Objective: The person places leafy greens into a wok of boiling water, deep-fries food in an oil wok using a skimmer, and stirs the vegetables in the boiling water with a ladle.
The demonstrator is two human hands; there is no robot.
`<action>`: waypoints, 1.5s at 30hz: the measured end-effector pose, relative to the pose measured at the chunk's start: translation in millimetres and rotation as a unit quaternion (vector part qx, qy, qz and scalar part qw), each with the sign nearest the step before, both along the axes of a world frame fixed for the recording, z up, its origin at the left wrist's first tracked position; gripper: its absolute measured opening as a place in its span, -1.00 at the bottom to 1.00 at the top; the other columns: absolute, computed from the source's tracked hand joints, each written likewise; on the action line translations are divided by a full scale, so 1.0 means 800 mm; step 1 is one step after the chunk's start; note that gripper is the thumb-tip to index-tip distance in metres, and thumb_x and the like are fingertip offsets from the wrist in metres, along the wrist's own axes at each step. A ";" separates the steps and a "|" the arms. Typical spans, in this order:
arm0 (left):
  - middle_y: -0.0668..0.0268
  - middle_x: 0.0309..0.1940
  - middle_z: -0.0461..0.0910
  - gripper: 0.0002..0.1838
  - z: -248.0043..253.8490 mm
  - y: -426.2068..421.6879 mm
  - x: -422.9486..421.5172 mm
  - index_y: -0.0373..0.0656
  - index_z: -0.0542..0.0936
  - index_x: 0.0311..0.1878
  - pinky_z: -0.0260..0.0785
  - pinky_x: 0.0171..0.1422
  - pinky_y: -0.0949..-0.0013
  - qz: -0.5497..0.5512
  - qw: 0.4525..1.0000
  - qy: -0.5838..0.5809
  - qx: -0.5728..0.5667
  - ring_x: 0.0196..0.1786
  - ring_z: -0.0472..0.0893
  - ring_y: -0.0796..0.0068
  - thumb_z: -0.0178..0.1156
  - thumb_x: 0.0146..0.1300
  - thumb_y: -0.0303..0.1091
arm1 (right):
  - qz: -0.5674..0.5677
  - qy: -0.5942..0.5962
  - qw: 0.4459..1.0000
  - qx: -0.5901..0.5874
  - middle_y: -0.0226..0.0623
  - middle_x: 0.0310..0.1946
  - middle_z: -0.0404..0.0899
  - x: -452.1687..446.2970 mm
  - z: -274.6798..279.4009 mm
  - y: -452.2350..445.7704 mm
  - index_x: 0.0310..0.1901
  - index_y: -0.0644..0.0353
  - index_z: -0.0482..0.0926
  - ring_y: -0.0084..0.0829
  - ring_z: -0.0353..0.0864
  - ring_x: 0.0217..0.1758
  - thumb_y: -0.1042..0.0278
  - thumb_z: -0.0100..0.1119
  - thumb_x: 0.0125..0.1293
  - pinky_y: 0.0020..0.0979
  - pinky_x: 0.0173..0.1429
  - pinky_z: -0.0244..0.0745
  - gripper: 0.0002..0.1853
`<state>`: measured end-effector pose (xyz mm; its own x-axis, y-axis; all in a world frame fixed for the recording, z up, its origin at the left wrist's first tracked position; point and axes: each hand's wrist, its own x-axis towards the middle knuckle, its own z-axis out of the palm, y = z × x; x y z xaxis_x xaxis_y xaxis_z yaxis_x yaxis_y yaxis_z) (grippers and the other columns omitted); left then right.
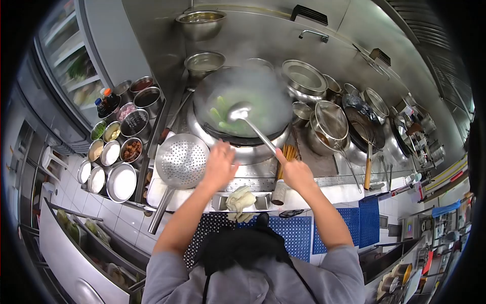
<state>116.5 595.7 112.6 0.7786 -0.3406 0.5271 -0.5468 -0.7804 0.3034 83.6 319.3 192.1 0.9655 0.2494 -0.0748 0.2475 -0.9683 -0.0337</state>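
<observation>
Steam rises from a large wok [273,111] with pieces of green vegetable [217,115] in it. My right hand [297,175] grips the end of a long-handled ladle [257,133], whose bowl is over the vegetables inside the wok. My left hand [221,164] is at the wok's near rim, fingers apart and slightly blurred, holding nothing; whether it touches the rim I cannot tell. Beside it on the left lies a perforated strainer [182,161], its handle pointing toward me. A folded cloth [241,199] sits at the counter's front edge. Near my right hand is a bamboo brush [280,187].
Several metal containers of seasonings [121,182] stand at the left, with bottles [108,96] behind. Metal bowls [204,62] stand at the back. To the right are a pot with a wire strainer [329,124] and a second wok [362,129].
</observation>
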 end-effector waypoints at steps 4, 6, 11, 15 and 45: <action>-0.11 0.15 0.56 -0.17 -0.017 -0.031 -0.088 -0.36 0.45 0.34 0.25 0.40 -0.16 -0.043 0.955 0.235 0.176 0.28 0.50 0.01 0.37 0.15 0.07 | -0.074 -0.021 0.995 0.067 0.27 -0.38 0.64 -0.053 -0.023 -0.026 0.56 0.06 0.15 0.19 0.69 -0.28 0.49 0.12 0.27 0.05 -0.08 0.58 -0.21; -0.07 0.10 0.61 -0.12 -0.010 -0.039 -0.106 -0.36 0.43 0.36 0.31 0.33 -0.15 -0.069 0.924 0.320 0.198 0.21 0.56 0.04 0.41 0.09 0.07 | -0.106 -0.047 0.980 0.164 0.28 -0.38 0.63 -0.069 -0.041 -0.033 0.54 0.10 0.19 0.21 0.69 -0.27 0.50 0.16 0.28 0.00 -0.09 0.58 -0.23; -0.01 0.00 0.66 -0.11 -0.047 -0.038 -0.113 -0.35 0.44 0.35 0.40 0.23 0.00 -0.057 0.957 0.229 0.170 0.11 0.61 0.06 0.45 0.01 0.02 | -0.143 -0.035 0.912 0.383 -0.19 -0.53 0.61 -0.104 -0.043 -0.033 0.51 0.11 0.30 -0.30 0.60 -0.58 0.52 0.26 0.31 -0.36 -0.43 0.46 -0.28; -0.08 0.03 0.64 -0.17 -0.056 -0.035 -0.106 -0.31 0.47 0.33 0.43 0.26 0.07 -0.062 0.959 0.274 0.021 0.13 0.61 0.00 0.47 0.00 -0.08 | -0.209 0.137 0.811 0.530 -0.36 -0.53 0.55 -0.130 0.038 -0.012 0.53 0.09 0.27 -0.58 0.48 -0.64 0.51 0.24 0.33 -0.46 -0.52 0.44 -0.28; -0.14 0.06 0.60 -0.52 0.058 0.044 0.097 -0.24 0.52 0.03 0.41 0.18 -0.05 0.047 0.995 0.008 -0.087 0.09 0.60 -0.17 0.43 0.04 -0.32 | -0.161 0.029 0.924 0.346 0.22 -0.07 0.65 0.015 -0.026 0.029 0.52 0.07 0.24 0.13 0.66 0.04 0.30 0.20 0.36 -0.02 0.17 0.55 -0.30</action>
<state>193.7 631.1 158.8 0.8116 -0.1699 0.5589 -0.4673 -0.7631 0.4466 95.3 342.4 171.6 0.9973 -0.0431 -0.0587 -0.0715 -0.7328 -0.6767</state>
